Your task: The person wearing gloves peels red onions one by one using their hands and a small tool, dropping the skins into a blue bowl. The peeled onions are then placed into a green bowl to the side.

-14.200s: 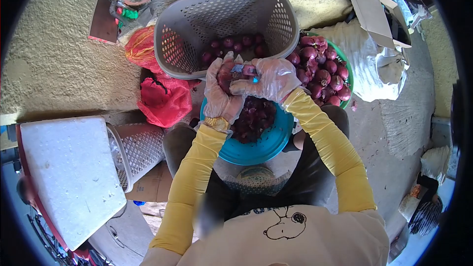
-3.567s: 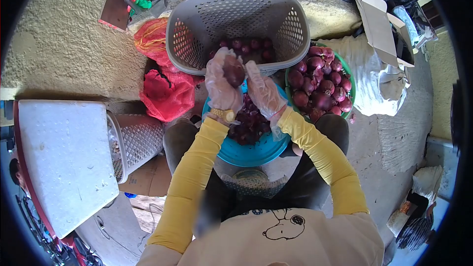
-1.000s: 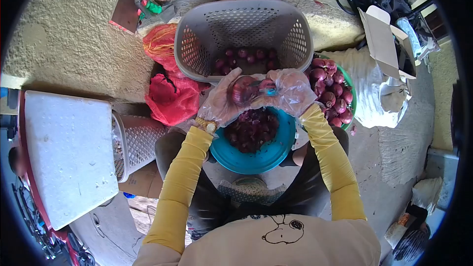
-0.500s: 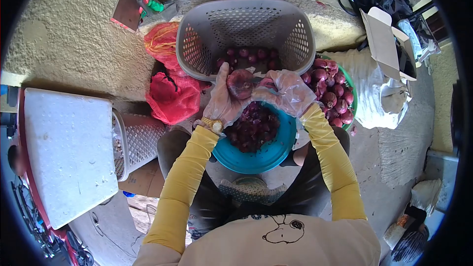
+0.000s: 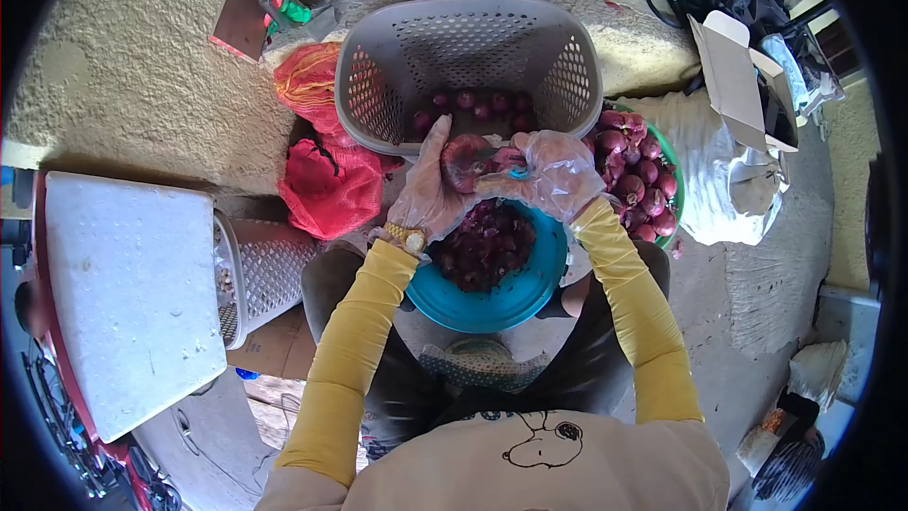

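Observation:
Both hands wear clear plastic gloves. My left hand [image 5: 425, 191] holds a large red onion [image 5: 463, 163] against its palm, thumb pointing up. Close at the onion's right side, my right hand [image 5: 558, 170] is closed around a small tool with a blue part [image 5: 517, 173]; its shape is mostly hidden. Below the hands stands a turquoise basin [image 5: 492, 312] with dark red onion skins [image 5: 484, 251] in it. Just beyond them, several red onions [image 5: 480, 112] lie in a grey perforated basket [image 5: 463, 28].
At the right, a green-rimmed basket [image 5: 675, 166] full of red onions stands beside a white sack [image 5: 719, 180]. Red mesh bags [image 5: 331, 191] lie left of the grey basket. Further left are a white foam lid [image 5: 132, 303] and another perforated basket [image 5: 270, 265].
The onion has turned slightly in my left hand. My right fingers have shifted, and the tool's blue part now shows between them. The whole view has moved a little.

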A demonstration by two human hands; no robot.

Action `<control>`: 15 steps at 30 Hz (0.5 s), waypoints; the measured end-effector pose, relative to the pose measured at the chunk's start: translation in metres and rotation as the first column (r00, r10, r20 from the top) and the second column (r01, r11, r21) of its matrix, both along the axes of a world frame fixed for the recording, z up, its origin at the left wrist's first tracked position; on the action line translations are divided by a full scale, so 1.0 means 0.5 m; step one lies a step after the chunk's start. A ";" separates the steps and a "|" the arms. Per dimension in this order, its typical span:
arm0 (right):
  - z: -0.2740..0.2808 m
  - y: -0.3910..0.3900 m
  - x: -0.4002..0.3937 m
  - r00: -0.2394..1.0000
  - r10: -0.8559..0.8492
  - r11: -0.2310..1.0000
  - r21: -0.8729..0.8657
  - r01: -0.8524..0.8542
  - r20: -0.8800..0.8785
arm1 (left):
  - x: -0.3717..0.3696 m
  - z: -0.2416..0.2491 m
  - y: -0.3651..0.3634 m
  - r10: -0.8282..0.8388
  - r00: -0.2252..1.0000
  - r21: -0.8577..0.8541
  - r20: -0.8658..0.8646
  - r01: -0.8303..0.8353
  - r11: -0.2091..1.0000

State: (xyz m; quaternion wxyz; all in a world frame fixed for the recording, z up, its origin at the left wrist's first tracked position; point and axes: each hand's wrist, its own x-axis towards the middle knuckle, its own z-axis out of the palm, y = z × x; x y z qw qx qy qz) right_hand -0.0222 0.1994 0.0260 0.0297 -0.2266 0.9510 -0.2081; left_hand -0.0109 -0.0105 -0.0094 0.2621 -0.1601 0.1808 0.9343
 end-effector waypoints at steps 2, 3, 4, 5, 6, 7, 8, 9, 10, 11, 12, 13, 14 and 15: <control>-0.012 0.003 -0.003 0.999 0.003 0.999 0.047 -0.001 -0.046 | -0.002 -0.007 0.001 0.024 1.000 -0.008 0.007 -0.024 1.000; -0.011 0.003 -0.002 0.999 0.003 0.999 0.048 -0.001 -0.047 | -0.003 -0.009 0.002 0.020 1.000 -0.011 0.011 -0.020 1.000; -0.011 0.002 -0.002 0.998 0.010 0.999 0.046 -0.007 -0.068 | -0.003 -0.010 0.002 0.016 1.000 -0.014 0.015 -0.016 1.000; -0.010 0.001 -0.001 0.996 0.017 0.999 0.045 -0.013 -0.089 | -0.003 -0.012 0.002 0.016 1.000 -0.014 0.015 -0.016 1.000; -0.005 0.000 -0.001 0.996 0.017 0.999 0.044 -0.013 -0.089 | -0.003 -0.012 0.003 0.011 1.000 -0.004 0.008 -0.011 1.000; 0.004 -0.002 -0.001 0.998 0.017 0.998 0.061 -0.013 -0.067 | -0.002 -0.011 0.003 0.007 1.000 0.007 0.001 -0.007 1.000; 0.008 -0.003 -0.001 0.999 0.016 0.997 0.078 -0.013 -0.044 | -0.002 -0.010 0.003 0.007 1.000 0.007 0.001 -0.007 1.000; 0.003 0.000 -0.003 0.999 0.016 0.997 0.078 -0.012 -0.044 | -0.001 -0.003 0.003 -0.004 1.000 0.027 0.026 0.003 1.000; -0.006 0.005 -0.006 0.998 0.028 0.998 0.061 -0.024 -0.061 | -0.001 0.001 0.004 -0.015 0.999 0.047 0.051 0.012 0.999; -0.011 0.007 -0.008 0.996 0.040 0.998 0.045 -0.036 -0.077 | -0.001 -0.005 0.003 -0.015 0.999 0.048 0.052 0.013 0.999; -0.005 0.007 -0.008 0.996 0.040 0.998 0.046 -0.036 -0.076 | -0.001 -0.010 0.003 -0.035 0.999 0.034 0.032 0.034 0.999; 0.007 0.007 -0.008 0.997 0.053 0.996 0.069 -0.049 -0.057 | -0.001 -0.015 0.001 -0.056 0.998 0.020 0.012 0.055 0.998; 0.013 0.006 -0.008 0.997 0.066 0.994 0.092 -0.062 -0.038 | -0.001 -0.020 -0.003 -0.056 0.998 0.020 0.012 0.055 0.998; 0.010 0.007 -0.010 0.997 0.066 0.994 0.092 -0.062 -0.038 | 0.000 -0.017 -0.008 -0.091 0.996 0.028 -0.010 0.091 0.995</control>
